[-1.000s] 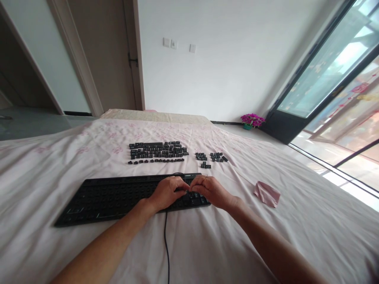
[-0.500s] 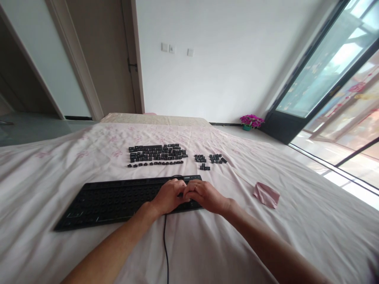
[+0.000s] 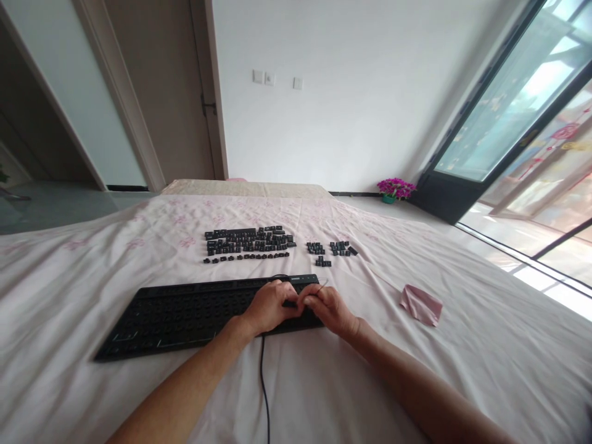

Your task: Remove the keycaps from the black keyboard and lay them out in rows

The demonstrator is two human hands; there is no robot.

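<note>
From the head camera, you're leaning over a black keyboard [image 3: 203, 311] that's lying flat on the pale pink bedsheet [image 3: 324, 382], and both your hands are bunching up at its right end, roughly the 3 o'clock side of the board. Your left hand [image 3: 268, 306] is curling over the keys with fingers bent, and your right hand [image 3: 328, 306] is pinching in close beside it, fingertips nearly touching; I can't tell whether either one is actually gripping a key or a small tool, it's too small and hidden under the knuckles. The board itself is looking stripped, mostly bare sockets, so I'd guess it's light, stiff plastic that'll slide on the soft sheet if you're prying, so pinning the frame with your left palm seems smart. At 12 o'clock from the board, the loose keycaps [image 3: 250, 242] are sitting in neat rows, with two smaller clusters [image 3: 330, 250] off toward 1 o'clock. Those caps are probably tiny, hard, smooth and easy to flick away, so taking them by opposite side edges feels safest. A thin black cable [image 3: 264, 388] is running toward you at 6 o'clock, and a crumpled pink cloth [image 3: 420, 304] is lying well apart at 3 o'clock.
</note>
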